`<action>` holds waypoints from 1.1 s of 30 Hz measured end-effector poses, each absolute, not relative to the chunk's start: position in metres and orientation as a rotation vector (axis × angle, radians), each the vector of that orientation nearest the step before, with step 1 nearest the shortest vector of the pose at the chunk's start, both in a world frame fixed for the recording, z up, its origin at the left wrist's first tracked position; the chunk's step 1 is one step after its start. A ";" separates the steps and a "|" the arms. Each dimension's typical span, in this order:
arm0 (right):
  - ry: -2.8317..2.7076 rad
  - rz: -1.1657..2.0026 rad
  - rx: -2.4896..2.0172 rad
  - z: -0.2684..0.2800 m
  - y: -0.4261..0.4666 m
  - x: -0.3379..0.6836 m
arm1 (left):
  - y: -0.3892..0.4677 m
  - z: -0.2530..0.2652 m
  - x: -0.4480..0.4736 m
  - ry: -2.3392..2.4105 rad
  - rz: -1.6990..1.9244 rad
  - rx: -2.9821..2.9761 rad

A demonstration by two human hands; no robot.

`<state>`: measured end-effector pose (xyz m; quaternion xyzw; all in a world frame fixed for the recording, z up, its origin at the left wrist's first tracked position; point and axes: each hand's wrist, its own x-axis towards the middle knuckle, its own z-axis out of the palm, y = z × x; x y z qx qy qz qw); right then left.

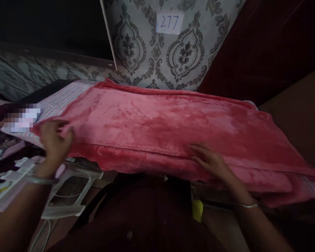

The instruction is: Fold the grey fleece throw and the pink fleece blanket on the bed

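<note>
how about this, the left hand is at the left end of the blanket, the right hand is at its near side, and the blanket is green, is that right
Not quite: the blanket is pinkish red, not green, as the head view shows. The left hand is at its left end and the right hand at its near side.

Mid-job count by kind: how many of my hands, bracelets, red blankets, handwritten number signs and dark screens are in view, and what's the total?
Left hand and right hand: 2
Left-wrist bracelet and right-wrist bracelet: 2
Red blanket: 1
Number sign: 1
Dark screen: 1
Total: 7
</note>
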<state>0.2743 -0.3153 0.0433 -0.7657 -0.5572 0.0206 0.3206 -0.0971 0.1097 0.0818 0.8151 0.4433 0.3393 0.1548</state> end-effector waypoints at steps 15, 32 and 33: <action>-1.410 -0.129 -2.008 0.019 -0.283 0.264 | -0.001 0.022 0.027 0.083 0.463 2.956; -1.546 0.072 -2.442 0.039 -0.193 0.244 | -0.001 0.015 0.046 0.395 0.280 3.011; -1.590 0.028 -2.348 0.045 -0.184 0.245 | 0.002 0.019 0.046 0.381 0.281 2.997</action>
